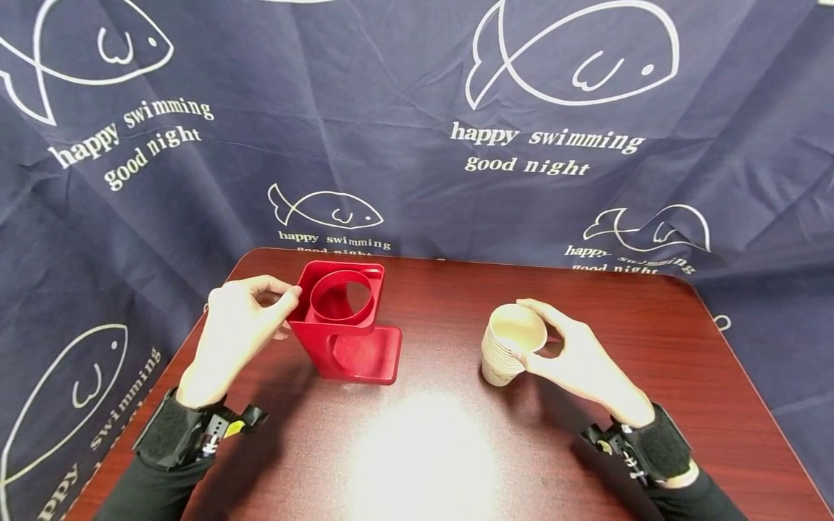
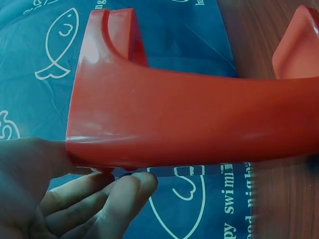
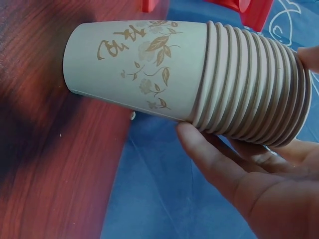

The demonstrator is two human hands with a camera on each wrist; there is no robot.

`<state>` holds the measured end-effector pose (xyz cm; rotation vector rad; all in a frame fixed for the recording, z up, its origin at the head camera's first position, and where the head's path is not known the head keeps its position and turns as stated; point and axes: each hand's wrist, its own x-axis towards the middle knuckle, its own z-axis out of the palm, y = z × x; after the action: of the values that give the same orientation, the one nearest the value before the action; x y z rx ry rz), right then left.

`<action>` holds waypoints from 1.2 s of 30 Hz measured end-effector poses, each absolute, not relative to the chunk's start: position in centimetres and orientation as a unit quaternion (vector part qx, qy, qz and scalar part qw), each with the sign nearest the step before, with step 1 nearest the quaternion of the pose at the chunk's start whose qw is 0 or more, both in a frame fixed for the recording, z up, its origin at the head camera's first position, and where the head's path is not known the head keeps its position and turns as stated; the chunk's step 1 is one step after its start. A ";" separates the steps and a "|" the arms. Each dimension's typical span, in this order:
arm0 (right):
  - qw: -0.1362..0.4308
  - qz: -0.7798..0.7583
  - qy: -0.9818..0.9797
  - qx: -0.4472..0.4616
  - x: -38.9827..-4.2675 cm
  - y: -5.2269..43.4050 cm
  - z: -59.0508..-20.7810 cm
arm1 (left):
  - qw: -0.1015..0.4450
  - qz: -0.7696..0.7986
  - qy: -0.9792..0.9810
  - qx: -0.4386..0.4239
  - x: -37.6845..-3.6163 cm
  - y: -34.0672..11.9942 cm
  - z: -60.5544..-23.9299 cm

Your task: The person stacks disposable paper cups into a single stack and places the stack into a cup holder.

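Observation:
A red plastic cup holder [image 1: 345, 322] with a ring on top and a flat base stands on the dark wooden table [image 1: 651, 318], left of centre. My left hand [image 1: 244, 318] pinches its upper left edge, thumb on the corner; in the left wrist view the red holder [image 2: 189, 119] fills the frame above my fingers [image 2: 99, 199]. On the right, a stack of several nested paper cups [image 1: 511, 351] with a gold leaf print stands tilted on the table. My right hand [image 1: 567, 354] grips the rims of this cup stack [image 3: 199, 74], fingers [image 3: 214, 159] curled beneath them.
A navy cloth [image 1: 417, 130] printed with white fish and lettering hangs behind the table and drapes down on both sides. A bright light glare [image 1: 423, 449] lies on the near middle of the tabletop. Black wrist straps sit on both forearms.

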<state>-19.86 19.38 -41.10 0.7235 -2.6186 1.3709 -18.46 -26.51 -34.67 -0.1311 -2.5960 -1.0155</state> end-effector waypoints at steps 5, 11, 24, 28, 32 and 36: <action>0.062 0.427 -0.868 0.245 -20.0 19.3 -40.3 | 0.179 -0.359 -0.915 -0.040 -18.3 -26.6 -34.4; 0.060 0.416 -0.871 0.253 -20.6 19.2 -38.3 | 0.175 -0.353 -0.918 -0.036 -18.4 -26.7 -34.4; 0.038 0.399 -0.870 0.286 -22.2 17.1 -32.4 | 0.161 -0.333 -0.929 -0.031 -18.1 -26.6 -33.8; 0.029 0.406 -0.869 0.281 -22.9 15.9 -30.5 | 0.156 -0.331 -0.930 -0.030 -18.0 -26.6 -33.8; 0.011 0.426 -0.856 0.293 -23.7 14.4 -28.7 | 0.149 -0.335 -0.930 -0.029 -18.0 -26.6 -33.9; -0.005 0.436 -0.843 0.315 -24.2 13.4 -27.3 | 0.147 -0.340 -0.928 -0.031 -18.1 -26.6 -34.0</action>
<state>-24.24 13.36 -27.28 0.9925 -2.6570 1.3754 -18.05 -26.55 -33.95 -0.0892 -2.6709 -0.9787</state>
